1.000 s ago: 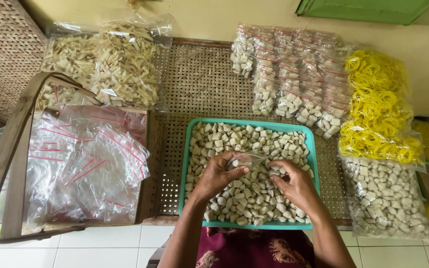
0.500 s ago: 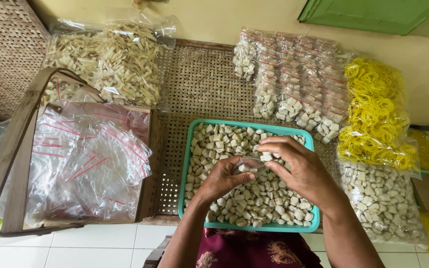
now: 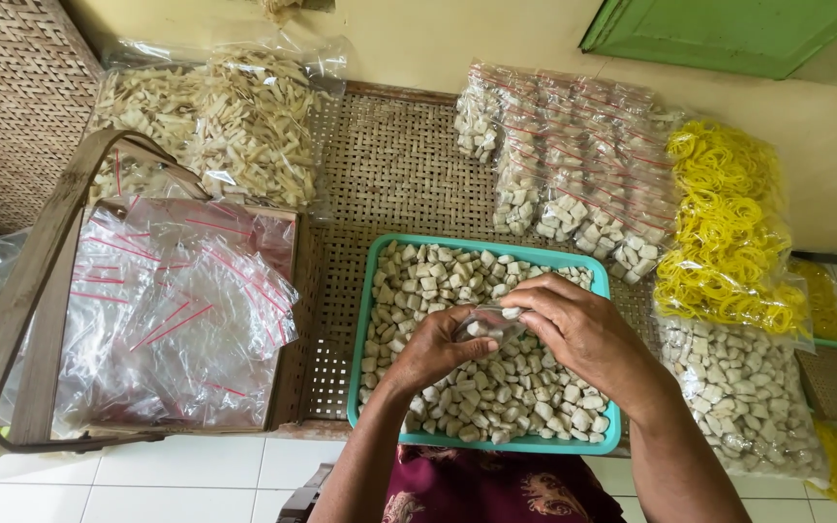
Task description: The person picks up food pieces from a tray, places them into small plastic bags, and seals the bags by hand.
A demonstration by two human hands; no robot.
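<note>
From the head camera, both hands meet over the middle of a teal tray (image 3: 372, 320) heaped with small pale chunks (image 3: 438, 281), in the lower centre of the frame. The left hand (image 3: 435, 351) cups a small clear bag (image 3: 481, 324) from below, fingers curled around it. The right hand (image 3: 578, 327) comes in from the right, its fingertips (image 3: 527, 308) pinched on the bag's upper right end. The bag lies with its long axis roughly left to right, tilted slightly, the end under the right fingers facing the upper right; a few chunks show inside it. Whether that end is its mouth cannot be told.

At the left, a box (image 3: 288, 368) holds loose empty clear bags (image 3: 162, 320) with red strips. In the upper right lie rows of filled small bags (image 3: 573, 184), with a pile of yellow rubber bands (image 3: 728, 232) beside them. A large bag of pale strips (image 3: 205, 116) sits in the upper left.
</note>
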